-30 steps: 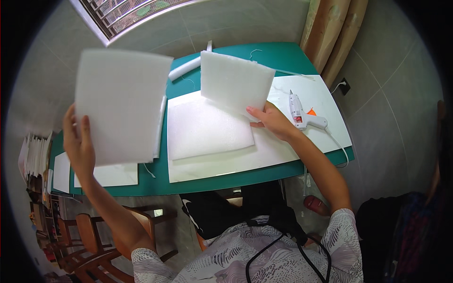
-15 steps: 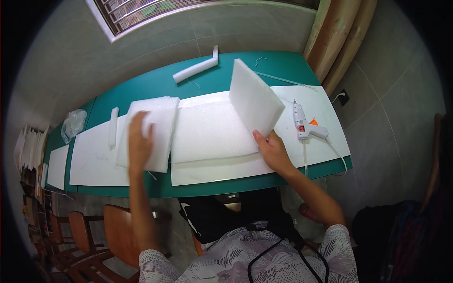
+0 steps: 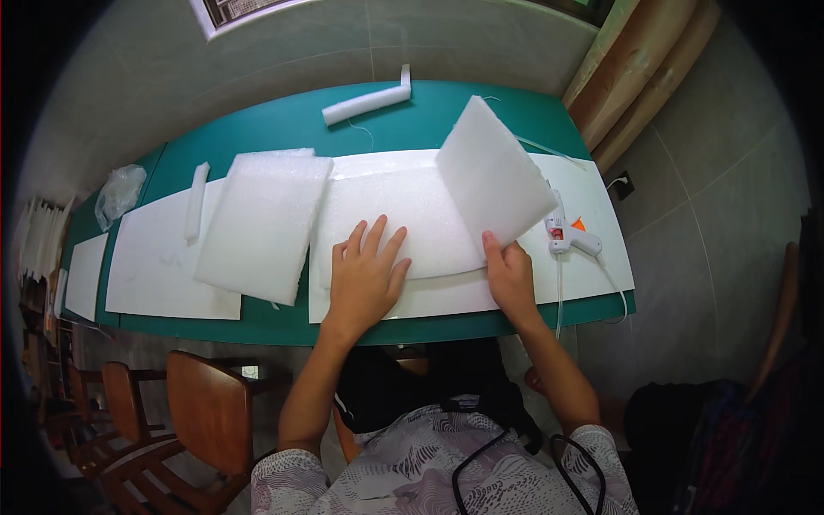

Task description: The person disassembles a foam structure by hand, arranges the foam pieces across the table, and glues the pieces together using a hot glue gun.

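Green surface below tiled wall. Left hand spread flat, pressing white foam sheet between both hands. Right hand pinching lower corner of tilted foam panel. Second foam panel just left of left hand; glue gun right of right hand.

This looks like a small craft workroom. A long green table stands against a tiled wall under a window. White foam sheets and a foam roll lie on it, with a glue gun at one end. Wooden chairs stand beside it on a tiled floor.
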`<state>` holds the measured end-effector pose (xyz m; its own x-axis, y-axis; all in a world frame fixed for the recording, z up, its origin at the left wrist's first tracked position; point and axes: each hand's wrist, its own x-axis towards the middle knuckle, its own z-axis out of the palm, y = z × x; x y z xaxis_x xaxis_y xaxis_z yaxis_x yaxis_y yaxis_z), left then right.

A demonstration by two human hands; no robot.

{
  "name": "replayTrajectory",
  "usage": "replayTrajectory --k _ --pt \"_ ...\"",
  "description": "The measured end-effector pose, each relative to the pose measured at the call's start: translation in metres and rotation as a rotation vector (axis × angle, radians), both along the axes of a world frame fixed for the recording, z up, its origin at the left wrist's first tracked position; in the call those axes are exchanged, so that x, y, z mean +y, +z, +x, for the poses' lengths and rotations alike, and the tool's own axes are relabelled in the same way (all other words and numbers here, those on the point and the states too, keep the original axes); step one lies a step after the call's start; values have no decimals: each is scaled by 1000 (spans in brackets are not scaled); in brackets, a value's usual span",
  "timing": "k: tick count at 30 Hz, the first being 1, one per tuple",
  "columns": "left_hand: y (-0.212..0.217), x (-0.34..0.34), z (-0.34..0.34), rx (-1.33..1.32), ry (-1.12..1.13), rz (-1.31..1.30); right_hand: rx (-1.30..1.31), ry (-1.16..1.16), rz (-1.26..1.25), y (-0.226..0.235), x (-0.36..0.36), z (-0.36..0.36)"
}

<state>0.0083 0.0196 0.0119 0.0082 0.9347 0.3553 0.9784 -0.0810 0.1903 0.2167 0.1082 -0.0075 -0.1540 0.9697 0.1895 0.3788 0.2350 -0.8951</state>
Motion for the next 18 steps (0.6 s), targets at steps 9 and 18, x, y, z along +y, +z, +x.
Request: replayTrajectory --k 9,18 --pt "-6 1 4 -8 38 71 -85 -64 98 7 -11 -5" --pt "-8 0 5 -13 44 77 -179 -70 106 10 -16 -8"
